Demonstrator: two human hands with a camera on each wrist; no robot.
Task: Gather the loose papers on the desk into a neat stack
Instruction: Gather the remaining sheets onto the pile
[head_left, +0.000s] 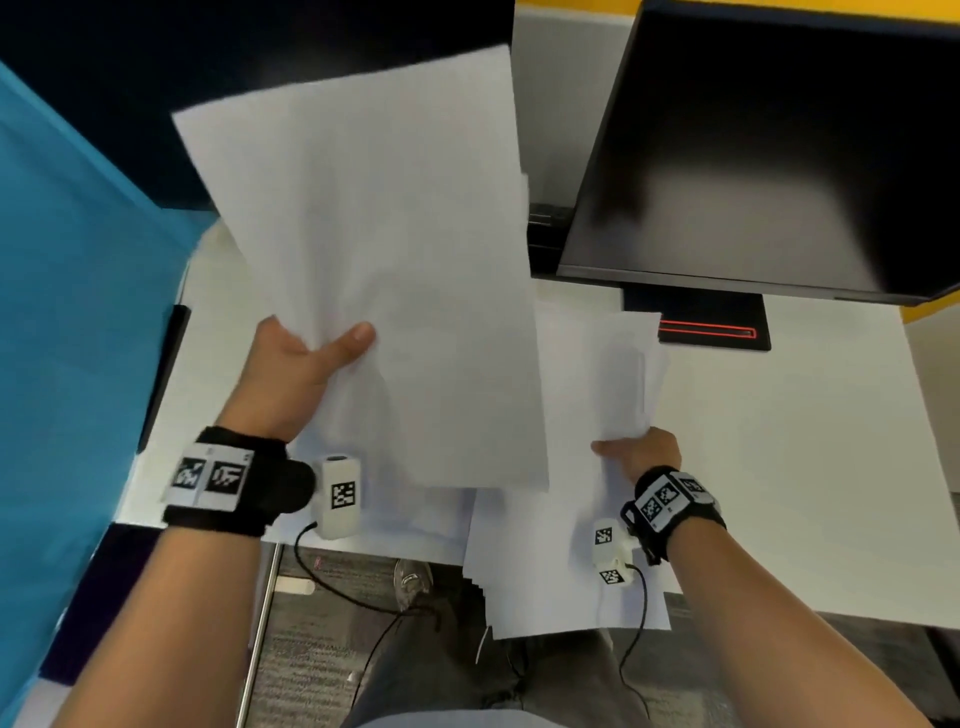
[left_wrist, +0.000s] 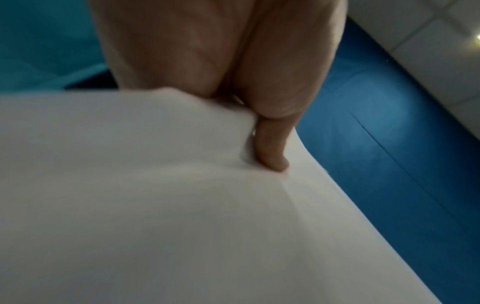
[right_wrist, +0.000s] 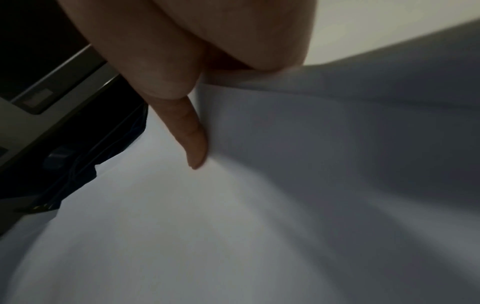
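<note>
- Loose sheets (head_left: 545, 571) lie on the white surface (head_left: 779, 467) at lower centre, overhanging its near edge.
- Right hand (head_left: 641, 454), lower right: fingers pinch a smaller sheaf (head_left: 608, 374).
- Left hand (head_left: 296, 364), centre left: thumb and fingers grip a raised bundle of papers (head_left: 384, 249).
- Dark monitor (head_left: 753, 156), upper right.

The left hand (head_left: 291, 364) holds a sheaf of papers (head_left: 374, 260) raised above the counter (head_left: 779, 467), its thumb on top near the lower left corner. To its right and nearer the person, the right hand (head_left: 641, 452) grips the near edge of a smaller bundle of sheets (head_left: 608, 374). Beneath both hands more loose sheets (head_left: 545, 571) lie on the counter, overhanging its near edge. Beyond the right hand stands a monitor (head_left: 753, 156) on its base (head_left: 701, 317). A partition (head_left: 67, 312) stands left of the left hand.
</note>
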